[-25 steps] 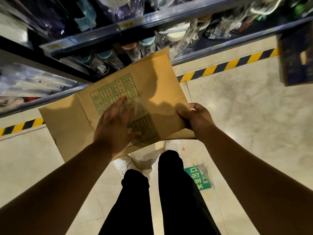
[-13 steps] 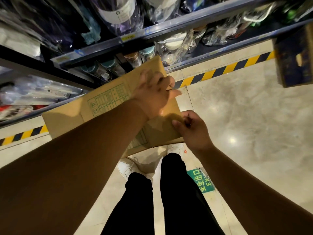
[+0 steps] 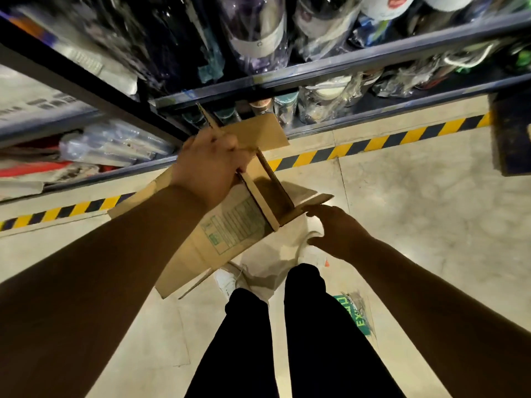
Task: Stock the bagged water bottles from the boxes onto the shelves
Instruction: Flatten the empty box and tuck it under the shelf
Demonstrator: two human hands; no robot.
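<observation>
Can't make out much here

The bagged bottles point(image 3: 258, 33) up top are smeared and cut by the top edge; my left hand point(image 3: 209, 165) covers its own grip on the cardboard box point(image 3: 230, 231); its print's too tiny to read; dark crate point(image 3: 514, 133) runs off right; my leg point(image 3: 316, 326) hides part of the green floor sign point(image 3: 355, 314).

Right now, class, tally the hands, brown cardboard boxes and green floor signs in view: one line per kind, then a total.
Hands: 2 (left hand, right hand)
Brown cardboard box: 1
Green floor sign: 1
Total: 4
</observation>
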